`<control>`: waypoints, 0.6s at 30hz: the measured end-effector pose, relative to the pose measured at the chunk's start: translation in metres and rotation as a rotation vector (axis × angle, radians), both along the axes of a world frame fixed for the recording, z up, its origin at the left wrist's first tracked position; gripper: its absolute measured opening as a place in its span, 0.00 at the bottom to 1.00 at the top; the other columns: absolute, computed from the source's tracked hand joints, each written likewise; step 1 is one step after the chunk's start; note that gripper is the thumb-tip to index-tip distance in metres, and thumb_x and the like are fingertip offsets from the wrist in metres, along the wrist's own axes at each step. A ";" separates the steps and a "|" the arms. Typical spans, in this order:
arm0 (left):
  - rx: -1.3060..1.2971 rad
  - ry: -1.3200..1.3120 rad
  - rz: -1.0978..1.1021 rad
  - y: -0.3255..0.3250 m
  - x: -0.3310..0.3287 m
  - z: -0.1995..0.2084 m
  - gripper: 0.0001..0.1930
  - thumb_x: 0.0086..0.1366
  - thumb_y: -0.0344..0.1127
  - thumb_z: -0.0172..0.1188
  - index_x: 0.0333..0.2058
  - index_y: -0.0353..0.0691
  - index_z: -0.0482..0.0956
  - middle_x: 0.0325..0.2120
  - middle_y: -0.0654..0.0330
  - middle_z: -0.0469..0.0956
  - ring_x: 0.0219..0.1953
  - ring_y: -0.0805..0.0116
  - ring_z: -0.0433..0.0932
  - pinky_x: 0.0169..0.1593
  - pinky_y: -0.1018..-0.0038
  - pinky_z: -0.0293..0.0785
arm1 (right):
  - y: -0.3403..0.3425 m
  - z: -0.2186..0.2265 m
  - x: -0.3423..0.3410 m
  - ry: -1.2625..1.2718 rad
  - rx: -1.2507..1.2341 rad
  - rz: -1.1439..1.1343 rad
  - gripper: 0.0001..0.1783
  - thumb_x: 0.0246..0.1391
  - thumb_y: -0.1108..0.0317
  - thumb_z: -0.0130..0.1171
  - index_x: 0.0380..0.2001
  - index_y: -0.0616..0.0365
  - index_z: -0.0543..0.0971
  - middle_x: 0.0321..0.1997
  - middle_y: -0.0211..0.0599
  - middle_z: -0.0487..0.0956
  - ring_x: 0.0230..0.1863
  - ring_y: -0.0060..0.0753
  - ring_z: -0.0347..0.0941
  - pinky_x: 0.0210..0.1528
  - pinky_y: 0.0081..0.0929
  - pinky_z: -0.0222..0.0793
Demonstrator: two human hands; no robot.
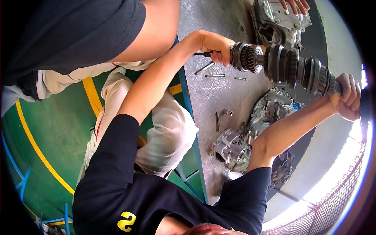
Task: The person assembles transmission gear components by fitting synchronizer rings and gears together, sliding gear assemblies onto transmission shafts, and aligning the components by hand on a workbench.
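Note:
A long transmission gear shaft [280,64] is held up at a slant above the bench, its left end higher in the picture. Several steel gears and rings of different widths are stacked along it. My left hand [221,51] is closed round its left end, where a dark rod [202,53] sticks out past the fingers. My right hand [347,94] wraps round the right end, beside the last gears. Loose pins [215,75] lie on the bench below my left hand. Beneath the shaft and past my right forearm sits an opened metal gearbox housing [270,107].
The checker-plate bench [209,102] has a blue edge. A smaller casting [230,145], a socket [228,112] and another housing [274,23] stand on it. Another person's hand [295,6] rests at that far housing; a dark sleeve [78,31] and bare arm fill the upper left.

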State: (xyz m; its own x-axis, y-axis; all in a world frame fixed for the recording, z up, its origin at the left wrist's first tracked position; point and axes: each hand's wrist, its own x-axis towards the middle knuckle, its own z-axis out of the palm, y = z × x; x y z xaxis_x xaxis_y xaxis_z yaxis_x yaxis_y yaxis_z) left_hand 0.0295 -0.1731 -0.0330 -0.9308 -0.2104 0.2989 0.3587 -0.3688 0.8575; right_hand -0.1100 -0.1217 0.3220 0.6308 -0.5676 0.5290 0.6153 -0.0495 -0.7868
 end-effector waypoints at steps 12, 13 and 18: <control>-0.369 0.026 1.248 0.067 0.017 0.009 0.32 0.48 0.33 0.73 0.52 0.38 0.71 0.46 0.53 0.78 0.45 0.56 0.80 0.49 0.63 0.76 | -0.029 0.012 -0.009 0.077 0.079 -0.366 0.15 0.41 0.66 0.51 0.08 0.47 0.60 0.09 0.23 0.53 0.12 0.18 0.53 0.15 0.16 0.46; -0.372 0.041 1.238 0.080 0.006 0.016 0.32 0.48 0.33 0.73 0.52 0.38 0.71 0.46 0.53 0.78 0.45 0.56 0.80 0.49 0.63 0.76 | -0.025 0.015 -0.010 0.083 0.069 -0.378 0.15 0.41 0.66 0.51 0.08 0.47 0.60 0.09 0.23 0.53 0.12 0.18 0.53 0.15 0.16 0.46; -0.274 -0.216 1.741 0.088 -0.034 0.031 0.25 0.46 0.33 0.74 0.44 0.38 0.75 0.33 0.52 0.79 0.37 0.44 0.79 0.42 0.61 0.78 | -0.031 0.024 -0.014 0.143 0.167 -0.817 0.19 0.49 0.62 0.44 0.08 0.46 0.54 0.10 0.23 0.53 0.12 0.18 0.46 0.14 0.17 0.45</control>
